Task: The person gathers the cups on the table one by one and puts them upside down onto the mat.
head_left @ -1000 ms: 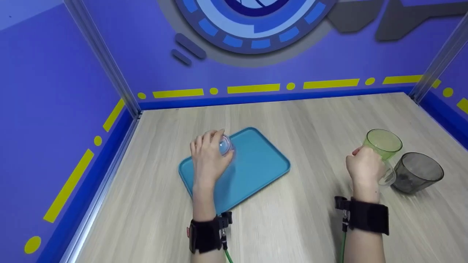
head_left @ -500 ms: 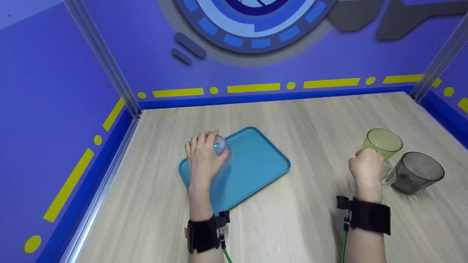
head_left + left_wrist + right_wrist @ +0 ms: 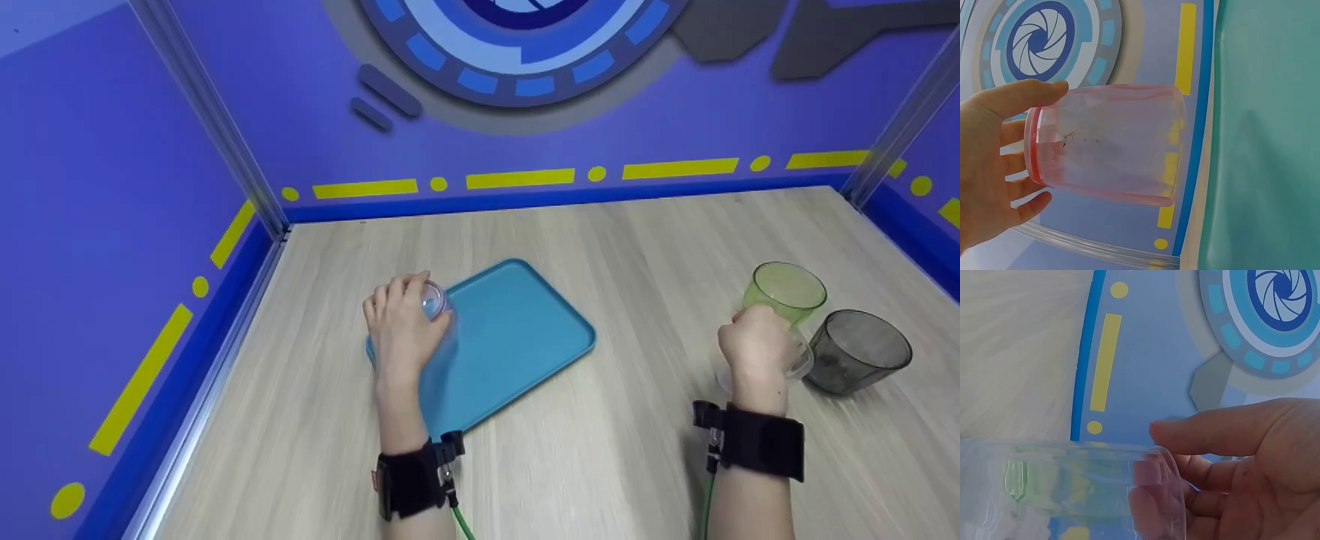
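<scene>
The pink cup (image 3: 1112, 143) is in the grip of the left hand (image 3: 401, 330), thumb and fingers wrapped around its red-edged end, and it is held above the left part of the blue tray (image 3: 517, 341) on the wooden table (image 3: 645, 450). Well to the right, the right hand (image 3: 759, 343) has its thumb and fingers clamped on the end of a clear cup (image 3: 1072, 489), with a green cup (image 3: 789, 289) just behind and a gray cup (image 3: 859, 352) just beside it; whether the clear cup touches the table cannot be told.

Pink see-through cup (image 3: 1112, 146) in left grip (image 3: 405, 326), clear cup (image 3: 1072, 489) in right grip (image 3: 757, 341)
</scene>
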Demonstrator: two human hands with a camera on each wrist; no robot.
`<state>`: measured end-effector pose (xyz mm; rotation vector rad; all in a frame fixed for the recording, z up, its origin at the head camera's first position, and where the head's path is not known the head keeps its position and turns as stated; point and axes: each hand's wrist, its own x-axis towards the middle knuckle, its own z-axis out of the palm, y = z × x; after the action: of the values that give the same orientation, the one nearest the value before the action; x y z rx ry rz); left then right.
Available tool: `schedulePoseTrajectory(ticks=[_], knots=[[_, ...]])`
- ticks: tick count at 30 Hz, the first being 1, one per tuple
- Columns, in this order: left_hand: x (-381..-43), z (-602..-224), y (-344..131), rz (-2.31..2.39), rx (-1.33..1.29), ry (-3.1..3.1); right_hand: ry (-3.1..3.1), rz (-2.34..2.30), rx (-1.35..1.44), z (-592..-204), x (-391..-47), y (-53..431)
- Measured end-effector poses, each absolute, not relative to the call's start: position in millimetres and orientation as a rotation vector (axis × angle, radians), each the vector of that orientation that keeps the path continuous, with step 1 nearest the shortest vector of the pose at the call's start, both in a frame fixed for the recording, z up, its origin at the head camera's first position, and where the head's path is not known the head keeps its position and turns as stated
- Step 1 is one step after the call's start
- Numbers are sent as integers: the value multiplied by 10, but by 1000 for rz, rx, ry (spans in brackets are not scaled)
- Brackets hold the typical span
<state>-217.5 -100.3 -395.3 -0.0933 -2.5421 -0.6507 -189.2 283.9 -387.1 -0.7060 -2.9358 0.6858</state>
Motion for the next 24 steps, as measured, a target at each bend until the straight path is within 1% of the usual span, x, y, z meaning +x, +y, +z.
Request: schedulePoseTrajectory(ticks=[24], knots=[[-2225, -4034, -1028, -619, -40, -2655, -2996, 648, -734, -3857, -1861, 2881]])
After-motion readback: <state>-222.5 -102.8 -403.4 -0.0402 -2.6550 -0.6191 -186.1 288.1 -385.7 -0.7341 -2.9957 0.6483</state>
